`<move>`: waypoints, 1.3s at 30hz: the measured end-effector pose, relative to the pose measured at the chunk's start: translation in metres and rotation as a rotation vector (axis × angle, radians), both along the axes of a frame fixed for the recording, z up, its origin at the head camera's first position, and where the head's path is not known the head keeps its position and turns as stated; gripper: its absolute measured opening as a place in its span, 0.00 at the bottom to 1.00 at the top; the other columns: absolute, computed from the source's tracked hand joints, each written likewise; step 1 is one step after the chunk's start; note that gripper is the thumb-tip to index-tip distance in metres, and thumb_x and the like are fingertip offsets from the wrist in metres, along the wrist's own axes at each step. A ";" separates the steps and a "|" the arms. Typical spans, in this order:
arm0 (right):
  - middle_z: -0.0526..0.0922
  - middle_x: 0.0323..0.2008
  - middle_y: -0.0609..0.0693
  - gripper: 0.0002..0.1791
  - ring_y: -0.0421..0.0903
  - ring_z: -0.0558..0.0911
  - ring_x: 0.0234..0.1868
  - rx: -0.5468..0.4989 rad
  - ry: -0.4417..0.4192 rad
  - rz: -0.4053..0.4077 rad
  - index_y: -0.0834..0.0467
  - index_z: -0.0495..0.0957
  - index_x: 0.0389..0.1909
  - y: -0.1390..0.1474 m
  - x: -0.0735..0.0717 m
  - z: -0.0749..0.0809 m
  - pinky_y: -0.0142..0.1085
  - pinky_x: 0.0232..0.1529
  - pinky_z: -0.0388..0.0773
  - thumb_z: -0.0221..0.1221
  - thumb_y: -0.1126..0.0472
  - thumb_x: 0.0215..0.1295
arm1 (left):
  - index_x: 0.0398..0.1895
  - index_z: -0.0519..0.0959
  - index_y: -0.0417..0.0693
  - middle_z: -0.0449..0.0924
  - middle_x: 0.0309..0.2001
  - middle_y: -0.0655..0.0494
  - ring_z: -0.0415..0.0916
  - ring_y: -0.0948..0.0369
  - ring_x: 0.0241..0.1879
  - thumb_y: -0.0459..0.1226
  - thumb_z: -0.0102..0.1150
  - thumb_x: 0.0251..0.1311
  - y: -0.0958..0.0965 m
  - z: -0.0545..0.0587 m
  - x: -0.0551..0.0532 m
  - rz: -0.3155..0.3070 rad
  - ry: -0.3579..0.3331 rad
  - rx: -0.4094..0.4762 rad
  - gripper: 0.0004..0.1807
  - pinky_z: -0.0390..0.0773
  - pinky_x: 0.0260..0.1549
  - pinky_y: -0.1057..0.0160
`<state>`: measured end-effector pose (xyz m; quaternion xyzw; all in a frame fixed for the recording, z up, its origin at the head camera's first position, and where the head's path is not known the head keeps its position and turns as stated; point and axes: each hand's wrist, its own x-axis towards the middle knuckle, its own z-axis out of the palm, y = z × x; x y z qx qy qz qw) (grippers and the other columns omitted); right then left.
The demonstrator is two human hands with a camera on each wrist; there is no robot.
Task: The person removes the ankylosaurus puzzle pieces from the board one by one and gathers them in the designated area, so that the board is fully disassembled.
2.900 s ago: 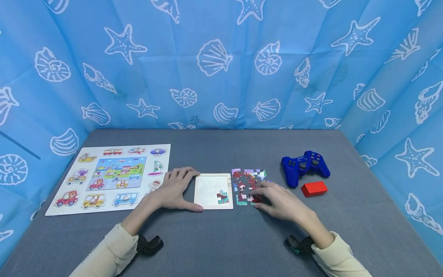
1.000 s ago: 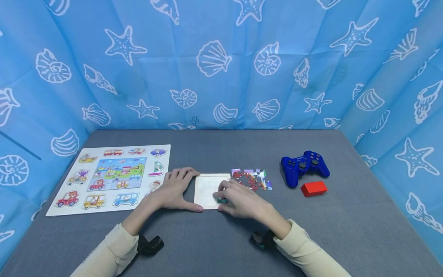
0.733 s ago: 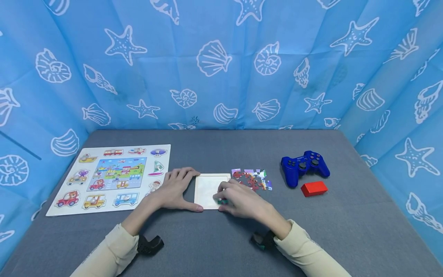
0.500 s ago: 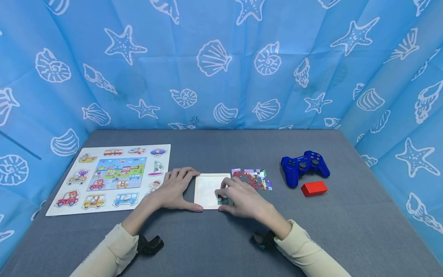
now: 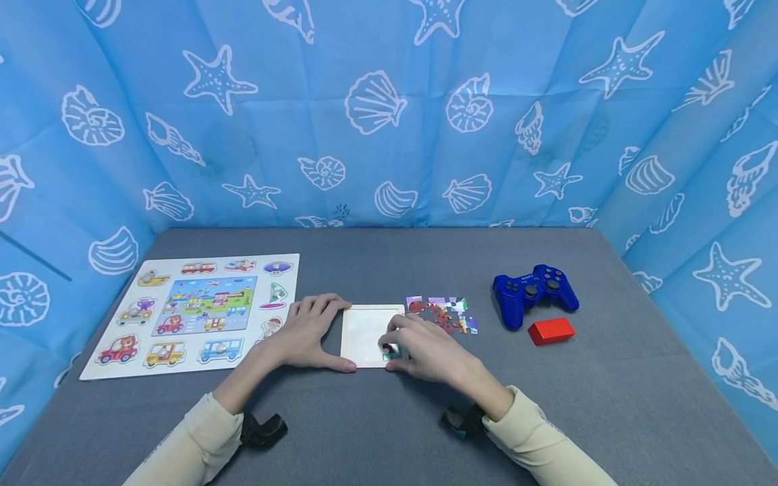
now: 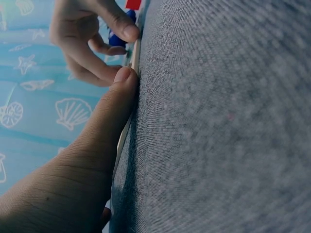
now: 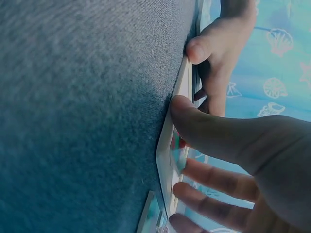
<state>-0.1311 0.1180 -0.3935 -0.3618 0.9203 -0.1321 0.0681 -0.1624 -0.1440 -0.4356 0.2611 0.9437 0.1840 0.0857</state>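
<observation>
My left hand (image 5: 313, 331) holds a shallow square wooden puzzle tray (image 5: 365, 331) by its left side, thumb at the near corner and fingers along the far left. Over the tray's near right corner, my right hand (image 5: 425, 351) has bent fingers on a jigsaw piece (image 5: 392, 353), dark red and green, inside the rim. In the right wrist view, its thumb (image 7: 187, 108) rests against the tray's near edge while the other fingers spread over the inside. Part of the piece is hidden under the fingers. Several jigsaw pieces (image 5: 446, 314) lie beside the tray, partly covered by this hand.
A large white peg puzzle board (image 5: 209, 354) with vehicle shapes lies at the left. On the right are a blue game controller (image 5: 535, 290) and a red block (image 5: 551, 331). A blue patterned curtain (image 5: 389, 162) rises behind the grey table (image 5: 365, 432).
My right hand has come left from the loose pieces to the tray's near right corner. Over the last second its fingers have shifted slightly right, showing more of the piece. My left hand stays put.
</observation>
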 end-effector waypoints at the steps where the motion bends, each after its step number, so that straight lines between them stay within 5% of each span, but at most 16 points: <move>1: 0.83 0.47 0.49 0.14 0.44 0.78 0.43 -0.004 -0.006 0.005 0.51 0.88 0.47 0.000 0.000 0.001 0.37 0.40 0.77 0.72 0.53 0.62 | 0.77 0.61 0.58 0.59 0.75 0.49 0.57 0.43 0.72 0.74 0.67 0.43 0.000 0.000 0.000 0.000 -0.002 0.000 0.60 0.56 0.67 0.35; 11: 0.79 0.47 0.52 0.10 0.41 0.76 0.36 -0.059 -0.078 0.048 0.54 0.86 0.42 0.000 -0.002 0.003 0.31 0.35 0.75 0.72 0.62 0.60 | 0.77 0.62 0.58 0.60 0.75 0.49 0.57 0.44 0.72 0.74 0.67 0.42 0.000 0.000 0.000 0.000 0.002 -0.001 0.60 0.56 0.66 0.36; 21: 0.79 0.45 0.53 0.07 0.42 0.76 0.37 -0.065 -0.027 0.111 0.54 0.83 0.36 0.003 -0.003 0.002 0.31 0.35 0.74 0.71 0.65 0.61 | 0.76 0.62 0.57 0.60 0.74 0.49 0.58 0.44 0.71 0.74 0.67 0.42 0.000 -0.001 0.000 0.000 0.008 0.000 0.60 0.57 0.65 0.36; 31: 0.80 0.46 0.51 0.08 0.40 0.76 0.36 -0.080 -0.005 0.105 0.53 0.85 0.41 0.004 -0.002 0.002 0.31 0.36 0.75 0.70 0.64 0.62 | 0.77 0.61 0.58 0.60 0.75 0.49 0.58 0.44 0.71 0.75 0.67 0.43 0.000 0.000 0.000 0.001 0.006 -0.007 0.60 0.57 0.65 0.36; 39: 0.79 0.47 0.50 0.12 0.41 0.77 0.40 -0.125 -0.071 0.052 0.55 0.87 0.49 0.011 -0.002 0.003 0.33 0.42 0.77 0.69 0.63 0.64 | 0.76 0.62 0.57 0.60 0.75 0.48 0.58 0.43 0.71 0.75 0.67 0.42 0.000 -0.001 0.000 0.003 0.004 -0.007 0.60 0.57 0.65 0.35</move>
